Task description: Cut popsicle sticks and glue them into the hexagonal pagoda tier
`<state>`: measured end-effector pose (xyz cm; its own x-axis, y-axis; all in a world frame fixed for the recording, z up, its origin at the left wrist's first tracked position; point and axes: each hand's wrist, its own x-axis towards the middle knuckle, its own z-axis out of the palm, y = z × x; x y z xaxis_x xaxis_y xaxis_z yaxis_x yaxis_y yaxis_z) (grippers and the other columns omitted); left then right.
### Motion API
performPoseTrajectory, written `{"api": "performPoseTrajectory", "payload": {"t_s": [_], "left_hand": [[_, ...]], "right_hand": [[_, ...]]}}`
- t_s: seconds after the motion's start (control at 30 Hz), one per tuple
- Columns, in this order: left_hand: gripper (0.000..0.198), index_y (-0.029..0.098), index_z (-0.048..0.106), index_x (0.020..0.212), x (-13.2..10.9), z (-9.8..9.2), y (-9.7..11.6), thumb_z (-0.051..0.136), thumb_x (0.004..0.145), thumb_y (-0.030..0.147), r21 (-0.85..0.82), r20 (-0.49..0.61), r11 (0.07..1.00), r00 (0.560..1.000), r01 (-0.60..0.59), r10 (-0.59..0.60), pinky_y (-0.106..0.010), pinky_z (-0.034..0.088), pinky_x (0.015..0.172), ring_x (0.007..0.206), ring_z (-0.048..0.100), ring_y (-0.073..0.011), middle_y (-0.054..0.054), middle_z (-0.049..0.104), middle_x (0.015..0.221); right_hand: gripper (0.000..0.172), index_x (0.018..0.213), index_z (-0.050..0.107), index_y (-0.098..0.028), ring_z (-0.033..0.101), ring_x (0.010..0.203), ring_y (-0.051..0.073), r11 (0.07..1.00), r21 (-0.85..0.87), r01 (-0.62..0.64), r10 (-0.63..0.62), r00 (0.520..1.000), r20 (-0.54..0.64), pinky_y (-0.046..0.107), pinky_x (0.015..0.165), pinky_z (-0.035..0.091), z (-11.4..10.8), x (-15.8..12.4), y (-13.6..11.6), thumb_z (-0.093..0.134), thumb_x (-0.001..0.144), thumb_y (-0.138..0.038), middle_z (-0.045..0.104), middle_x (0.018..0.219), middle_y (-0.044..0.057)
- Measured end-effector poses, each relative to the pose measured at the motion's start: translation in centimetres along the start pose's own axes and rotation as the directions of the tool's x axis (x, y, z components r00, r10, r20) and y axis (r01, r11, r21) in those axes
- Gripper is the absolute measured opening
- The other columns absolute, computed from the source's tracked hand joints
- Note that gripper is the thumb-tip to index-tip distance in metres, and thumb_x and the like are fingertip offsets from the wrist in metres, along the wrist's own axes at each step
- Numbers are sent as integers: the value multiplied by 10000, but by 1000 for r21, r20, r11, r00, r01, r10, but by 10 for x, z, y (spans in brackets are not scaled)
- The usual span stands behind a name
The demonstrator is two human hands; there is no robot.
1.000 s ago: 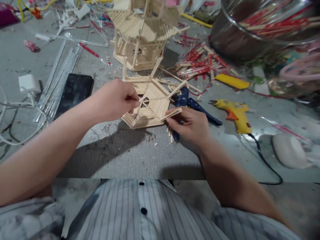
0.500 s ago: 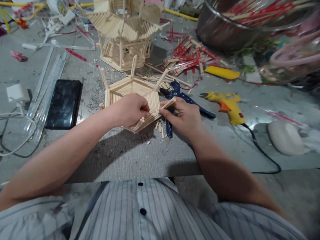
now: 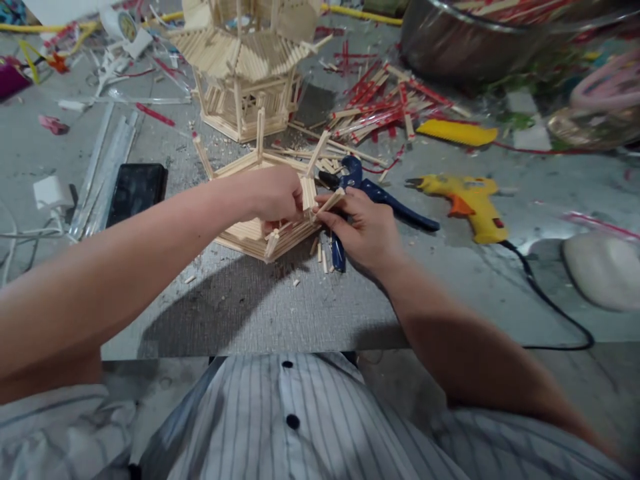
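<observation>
A six-sided frame of thin wooden sticks [image 3: 295,238], with short posts standing at its corners, lies on the table before me. My left hand [image 3: 280,195] reaches over its near left side, fingers curled down inside it near the right wall; what they hold, if anything, is hidden. On the frame's right corner, my right hand [image 3: 364,223] pinches a short stick post [image 3: 331,201] between thumb and fingers. Just beside that hand, a blue-handled cutter [image 3: 400,207] lies partly under it, with small cut stick pieces [image 3: 324,259] close by.
Behind the frame stands a taller roofed stick model [image 3: 245,73]. To the right lie a yellow glue gun [image 3: 465,200] with a black cord, a yellow comb-edged strip [image 3: 457,132] and red-tipped sticks [image 3: 375,100]. A black phone [image 3: 137,190] lies left, partly behind my forearm.
My left hand has shifted slightly up and deeper over the frame, its forearm now covering part of the phone. My right hand still pinches the post. The view has moved a little.
</observation>
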<state>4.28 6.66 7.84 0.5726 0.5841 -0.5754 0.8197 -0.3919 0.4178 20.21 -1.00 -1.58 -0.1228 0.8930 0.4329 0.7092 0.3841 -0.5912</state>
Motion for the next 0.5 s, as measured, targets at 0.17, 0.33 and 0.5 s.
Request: {"api": "performPoseTrajectory", "payload": {"t_s": [0.17,0.33,0.5], "left_hand": [[119,137,679,735,5,4,-2,573,696,176,6,28,999,998,-52,52,-233,421,590,512,558,-128,7,544,459],[127,136,662,683,11,10,-11,560,726,200,-76,-20,984,987,-160,159,-235,399,537,483,539,-122,-10,547,448],[154,133,669,704,13,12,-16,547,729,224,-51,18,984,985,-173,174,-242,395,557,508,539,-124,-27,584,508]], "right_hand": [[178,961,654,-272,661,839,191,999,32,22,-21,1000,-13,492,984,405,1,1,0,511,855,-287,709,955,11],[172,947,661,-290,658,817,196,1000,8,-10,9,1000,5,500,990,407,1,1,-1,522,846,-280,710,939,-7],[132,888,662,-278,653,815,198,1000,9,-27,27,1000,10,494,996,402,0,3,-3,541,835,-279,709,922,-10]]}}
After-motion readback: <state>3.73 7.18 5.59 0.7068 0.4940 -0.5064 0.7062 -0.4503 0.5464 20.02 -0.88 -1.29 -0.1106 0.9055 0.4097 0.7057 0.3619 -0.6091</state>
